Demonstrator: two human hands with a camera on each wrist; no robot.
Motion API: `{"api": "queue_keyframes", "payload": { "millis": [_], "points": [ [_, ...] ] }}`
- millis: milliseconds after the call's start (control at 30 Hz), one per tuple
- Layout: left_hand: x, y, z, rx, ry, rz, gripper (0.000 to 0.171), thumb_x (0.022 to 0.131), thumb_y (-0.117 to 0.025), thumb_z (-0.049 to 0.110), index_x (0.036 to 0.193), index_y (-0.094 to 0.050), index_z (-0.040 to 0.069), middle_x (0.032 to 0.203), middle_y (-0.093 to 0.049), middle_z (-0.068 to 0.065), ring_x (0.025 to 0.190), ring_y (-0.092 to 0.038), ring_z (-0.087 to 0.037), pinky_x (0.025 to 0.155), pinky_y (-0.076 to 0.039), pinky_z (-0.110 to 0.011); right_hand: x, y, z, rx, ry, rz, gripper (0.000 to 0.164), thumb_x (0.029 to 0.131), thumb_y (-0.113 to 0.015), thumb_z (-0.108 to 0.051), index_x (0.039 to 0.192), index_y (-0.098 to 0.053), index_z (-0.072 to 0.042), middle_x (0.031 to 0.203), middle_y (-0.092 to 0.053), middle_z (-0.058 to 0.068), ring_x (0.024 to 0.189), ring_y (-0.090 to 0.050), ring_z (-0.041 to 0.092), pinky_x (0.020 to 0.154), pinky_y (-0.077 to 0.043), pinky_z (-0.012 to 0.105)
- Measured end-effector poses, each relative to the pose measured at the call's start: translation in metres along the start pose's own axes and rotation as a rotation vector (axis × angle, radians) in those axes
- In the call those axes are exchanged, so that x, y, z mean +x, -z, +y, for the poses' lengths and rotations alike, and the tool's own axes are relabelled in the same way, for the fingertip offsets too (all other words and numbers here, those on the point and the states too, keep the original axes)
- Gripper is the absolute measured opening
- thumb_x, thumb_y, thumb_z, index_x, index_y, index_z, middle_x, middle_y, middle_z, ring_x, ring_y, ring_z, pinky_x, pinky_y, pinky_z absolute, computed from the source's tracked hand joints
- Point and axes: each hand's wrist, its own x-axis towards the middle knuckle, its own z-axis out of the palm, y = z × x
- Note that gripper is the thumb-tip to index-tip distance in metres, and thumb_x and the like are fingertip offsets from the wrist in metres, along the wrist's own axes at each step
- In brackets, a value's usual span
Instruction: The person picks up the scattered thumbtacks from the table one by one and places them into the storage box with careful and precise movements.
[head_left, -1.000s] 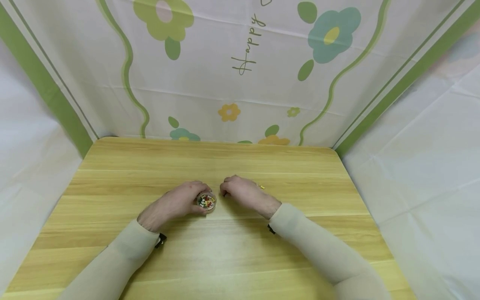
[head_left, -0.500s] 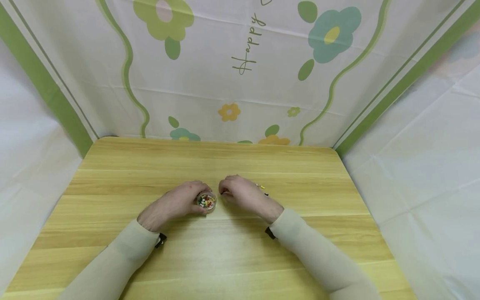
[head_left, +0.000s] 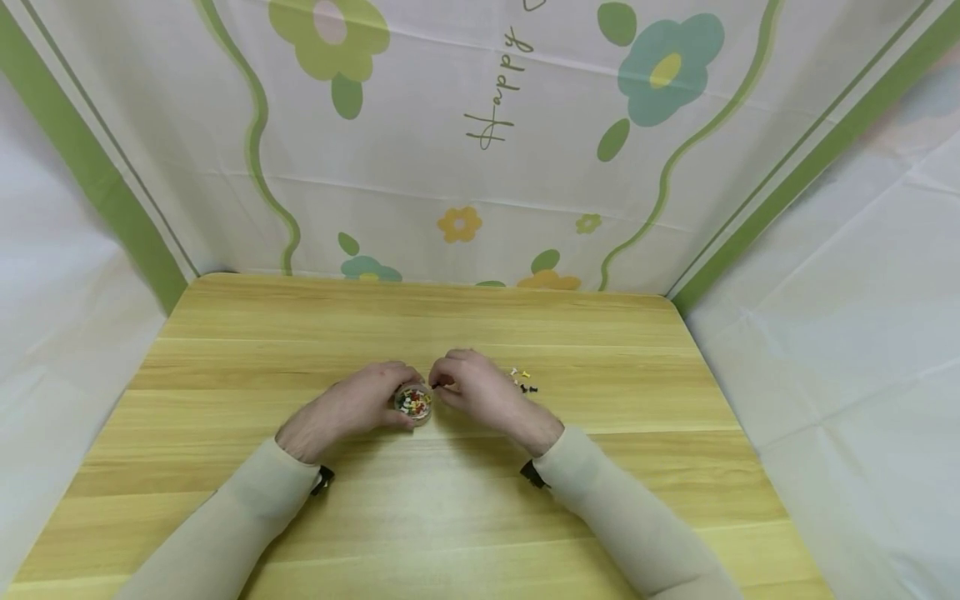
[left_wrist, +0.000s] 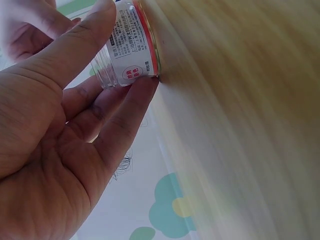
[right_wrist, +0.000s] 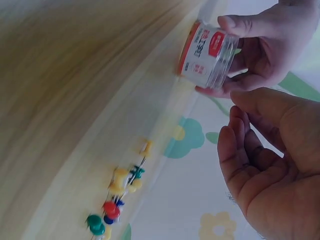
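A small clear jar (head_left: 414, 403) with a white and red label stands on the table, full of many-coloured push pins. My left hand (head_left: 360, 408) holds it from the left, thumb and fingers around its sides; the label shows in the left wrist view. Close on the jar's right is my right hand (head_left: 483, 387), thumb and forefinger pinched together. A small dark push pin (head_left: 438, 386) shows at those fingertips in the head view; the fingers hide most of it. Several loose push pins (right_wrist: 119, 181), yellow, green, red and blue, lie on the table beside the right hand.
The wooden table (head_left: 420, 517) reaches back to a white cloth (head_left: 420, 167) printed with flowers. More white cloth hangs along the left and right sides. Both forearms, in pale sleeves, rest over the table's near half.
My right hand has shifted slightly left toward the jar, and more loose push pins show to its right. The left hand and jar have stayed in place.
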Motion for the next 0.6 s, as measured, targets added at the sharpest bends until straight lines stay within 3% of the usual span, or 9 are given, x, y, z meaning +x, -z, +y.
{"api": "queue_keyframes", "payload": {
  "millis": [600],
  "points": [
    [0.000, 0.001, 0.000, 0.004, 0.005, -0.011, 0.045, 0.083, -0.087, 0.029, 0.119, -0.067, 0.011, 0.111, -0.068, -0.002, 0.097, -0.062, -0.018, 0.086, -0.053, -0.037, 0.010, -0.010, -0.013, -0.020, -0.049, -0.037, 0.015, 0.093, -0.077, -0.017, 0.108, -0.078, -0.013, 0.101, -0.072, -0.005, 0.091, -0.062, 0.005, 0.082, -0.051, 0.018]
  ]
}}
